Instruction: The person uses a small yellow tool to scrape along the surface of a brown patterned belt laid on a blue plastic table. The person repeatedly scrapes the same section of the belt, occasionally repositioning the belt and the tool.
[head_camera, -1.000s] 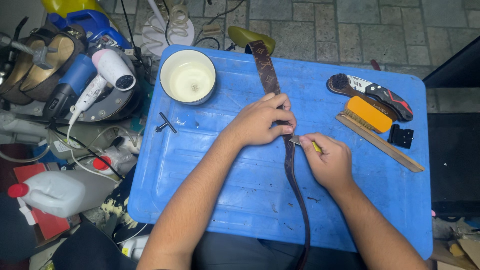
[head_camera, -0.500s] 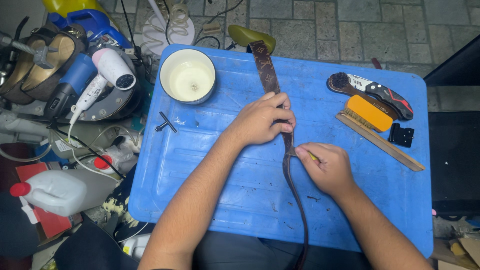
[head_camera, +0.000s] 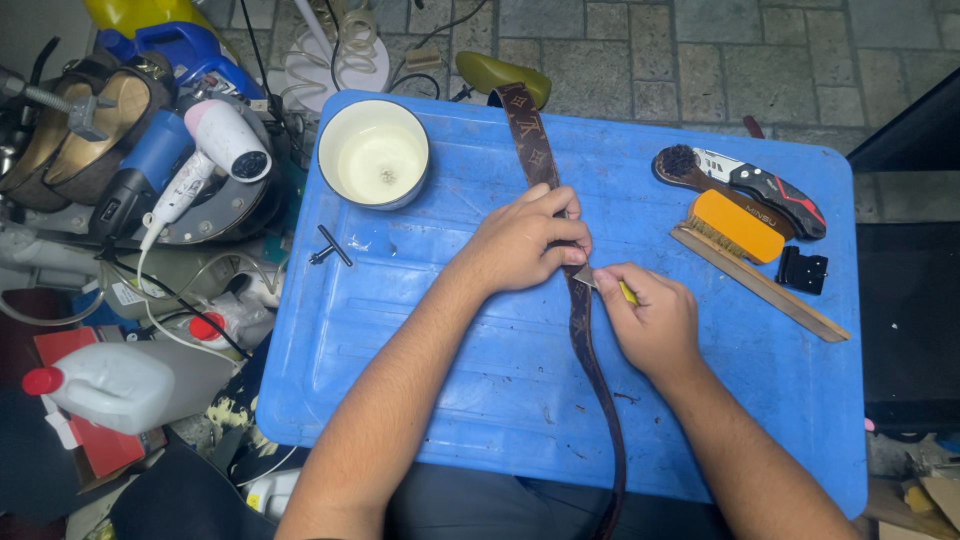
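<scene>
A long brown patterned belt (head_camera: 531, 150) runs down the middle of a blue plastic table (head_camera: 440, 330) and hangs over its near edge. My left hand (head_camera: 525, 240) presses the belt flat against the table, fingers curled over it. Right beside it, my right hand (head_camera: 650, 320) grips a small blade tool with a yellow handle (head_camera: 606, 284), its metal tip touching the belt's edge just below my left fingers.
A white bowl (head_camera: 373, 153) and a small black key tool (head_camera: 330, 246) lie at the table's left. Brushes, a folding knife (head_camera: 765, 186), a wooden stick (head_camera: 770, 290) and a black clip sit at the right. A hair dryer (head_camera: 205, 160), bottles and shoes crowd the floor left.
My right hand has slid up the belt toward my left hand, bringing the blade tip close under the left fingers. The left hand has stayed put.
</scene>
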